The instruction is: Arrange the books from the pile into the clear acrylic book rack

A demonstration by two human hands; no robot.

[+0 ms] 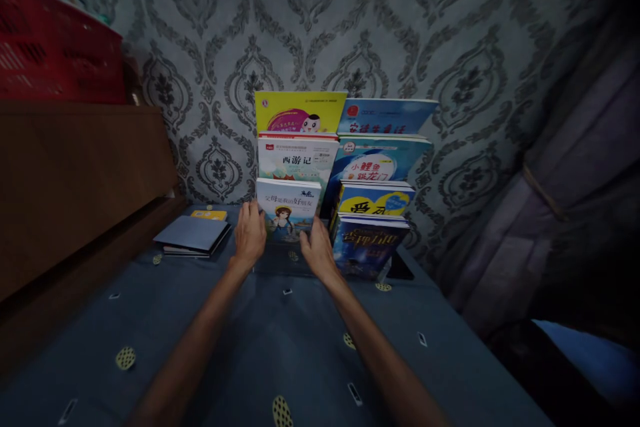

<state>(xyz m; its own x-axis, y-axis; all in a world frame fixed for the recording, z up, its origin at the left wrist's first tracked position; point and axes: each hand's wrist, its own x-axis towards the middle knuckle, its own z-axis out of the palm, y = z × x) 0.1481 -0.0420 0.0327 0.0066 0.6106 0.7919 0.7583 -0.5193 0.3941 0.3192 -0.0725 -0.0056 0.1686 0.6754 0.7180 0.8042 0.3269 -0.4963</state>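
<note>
A light-blue book (pixel 290 203) with a cartoon girl on its cover stands upright at the front left of a clear stand. My left hand (pixel 251 233) holds its left edge, and my right hand (pixel 317 247) is at its right edge. Behind it rise a white book (pixel 300 159) and a taller yellow-green one (pixel 300 110). The right column has a dark-blue book (pixel 369 247) in front, then a yellow and blue book (pixel 375 200), a blue fish-story book (pixel 383 160) and another blue book (pixel 387 115) at the back.
A small pile of thin books (pixel 193 235) lies left of the stand on the dark patterned tablecloth (pixel 280 340). A wooden cabinet (pixel 85 173) with a red basket (pixel 60 47) on top is at the left. A purple curtain (pixel 545 213) hangs at the right.
</note>
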